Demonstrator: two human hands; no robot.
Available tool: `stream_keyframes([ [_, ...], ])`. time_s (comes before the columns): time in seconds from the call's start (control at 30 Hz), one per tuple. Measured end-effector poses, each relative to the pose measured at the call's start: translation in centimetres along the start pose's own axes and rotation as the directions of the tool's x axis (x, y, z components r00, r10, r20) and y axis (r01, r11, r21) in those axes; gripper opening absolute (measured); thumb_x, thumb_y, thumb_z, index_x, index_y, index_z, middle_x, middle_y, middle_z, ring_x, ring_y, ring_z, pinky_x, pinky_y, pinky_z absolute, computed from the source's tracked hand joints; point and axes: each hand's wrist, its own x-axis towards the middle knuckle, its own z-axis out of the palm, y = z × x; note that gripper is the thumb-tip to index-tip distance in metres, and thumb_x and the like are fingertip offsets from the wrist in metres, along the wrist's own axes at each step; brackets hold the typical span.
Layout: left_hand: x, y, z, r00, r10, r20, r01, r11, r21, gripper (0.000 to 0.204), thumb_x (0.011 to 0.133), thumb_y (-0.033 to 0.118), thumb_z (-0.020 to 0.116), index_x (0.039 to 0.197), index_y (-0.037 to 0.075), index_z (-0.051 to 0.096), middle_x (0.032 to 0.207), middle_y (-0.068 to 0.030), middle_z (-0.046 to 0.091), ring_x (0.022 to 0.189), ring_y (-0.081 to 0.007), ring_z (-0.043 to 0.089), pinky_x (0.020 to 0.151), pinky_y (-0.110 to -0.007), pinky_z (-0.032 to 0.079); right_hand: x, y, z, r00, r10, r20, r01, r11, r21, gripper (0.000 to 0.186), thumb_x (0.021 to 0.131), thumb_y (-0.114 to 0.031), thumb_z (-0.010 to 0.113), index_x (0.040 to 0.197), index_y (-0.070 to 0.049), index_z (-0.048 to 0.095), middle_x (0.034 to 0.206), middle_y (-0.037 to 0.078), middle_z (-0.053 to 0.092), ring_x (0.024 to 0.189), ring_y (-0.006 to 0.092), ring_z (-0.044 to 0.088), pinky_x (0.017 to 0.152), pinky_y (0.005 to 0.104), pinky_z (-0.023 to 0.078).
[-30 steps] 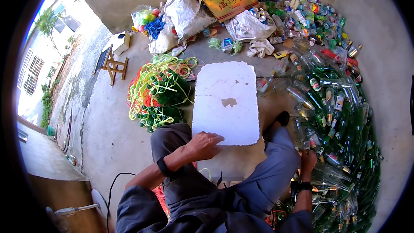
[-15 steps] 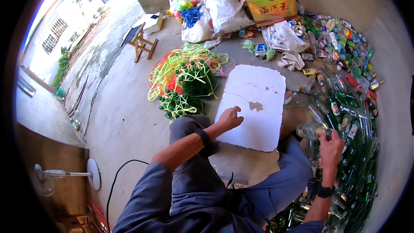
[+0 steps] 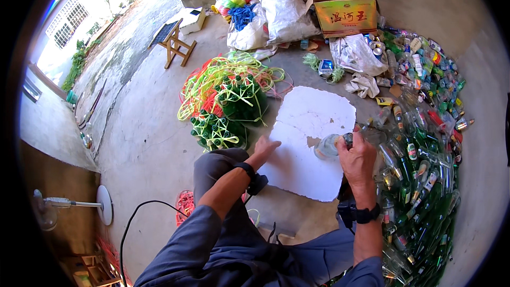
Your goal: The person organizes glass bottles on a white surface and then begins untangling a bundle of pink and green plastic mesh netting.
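A chipped white board (image 3: 295,172) with a hole and cracks lies before my knees. My right hand (image 3: 358,157) is closed on a clear glass bottle (image 3: 328,148), tilted over the right part of the board. My left hand (image 3: 265,149) is open at the board's left edge, its fingers apart and partly hidden. Left of the board sit bundles of green bottles (image 3: 239,109) tied with yellow and red plastic straps. A long heap of loose glass bottles (image 3: 422,202) runs down my right side.
Along the back wall are white sacks (image 3: 284,13), a yellow cardboard box (image 3: 345,18) and plastic bottles and cans (image 3: 419,58). A wooden folding stool (image 3: 175,48) stands at back left. At lower left are a standing fan (image 3: 105,204), a black cable (image 3: 130,223) and red strapping (image 3: 185,204).
My right hand came up from the bottle heap with a clear bottle and moved left over the board. My left hand moved up onto the board, then back toward its left edge.
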Motion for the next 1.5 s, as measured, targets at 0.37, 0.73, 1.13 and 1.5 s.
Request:
stream_keyframes([
  [0.37, 3.7, -4.1, -0.4, 0.887, 0.199, 0.417, -0.034, 0.928, -0.370, 0.022, 0.082, 0.017, 0.068, 0.101, 0.007, 0.066, 0.082, -0.0112, 0.064, 0.071, -0.0235, 0.065, 0.062, -0.036, 0.052, 0.4, -0.5, 3.5, 0.995, 0.056, 0.087, -0.055, 0.998, -0.012, 0.033, 0.077, -0.024, 0.075, 0.100, -0.004, 0.063, 0.102, 0.016, 0.064, 0.087, 0.0360, 0.065, 0.071, 0.0445, 0.054],
  [0.73, 5.8, 0.7, -0.8, 0.844, 0.104, 0.526, 0.283, 0.748, -0.601, 0.040, 0.085, 0.021, 0.068, 0.121, 0.005, 0.059, 0.101, -0.0078, 0.065, 0.087, -0.0201, 0.064, 0.073, -0.032, 0.053, -4.5, 6.7, 8.2, 0.995, 0.027, 0.092, -0.062, 0.917, 0.394, 0.077, 0.072, -0.030, 0.086, 0.132, 0.002, 0.048, 0.126, 0.024, 0.058, 0.116, 0.0398, 0.057, 0.100, 0.0428, 0.048],
  [1.13, 3.3, 4.3, -1.0, 0.809, -0.007, 0.587, 0.397, 0.743, -0.538, 0.041, 0.087, 0.024, 0.065, 0.121, 0.004, 0.057, 0.102, -0.0095, 0.066, 0.088, -0.0203, 0.065, 0.077, -0.034, 0.054, -5.2, 5.7, 9.3, 0.972, 0.137, 0.190, -0.206, 0.888, 0.410, 0.072, 0.072, -0.032, 0.085, 0.126, -0.004, 0.048, 0.111, 0.019, 0.063, 0.101, 0.0363, 0.064, 0.087, 0.0405, 0.053],
  [1.5, 1.0, 1.9, 3.5, 0.706, -0.052, 0.706, 0.485, 0.762, -0.429, 0.037, 0.087, 0.024, 0.068, 0.112, -0.003, 0.062, 0.100, -0.0142, 0.069, 0.083, -0.0261, 0.068, 0.078, -0.039, 0.055, -8.4, 5.1, 7.2, 0.922, 0.369, 0.115, -0.386, 0.890, 0.244, 0.060, 0.067, -0.031, 0.087, 0.110, -0.004, 0.055, 0.095, 0.021, 0.067, 0.085, 0.0417, 0.066, 0.072, 0.0461, 0.056],
])
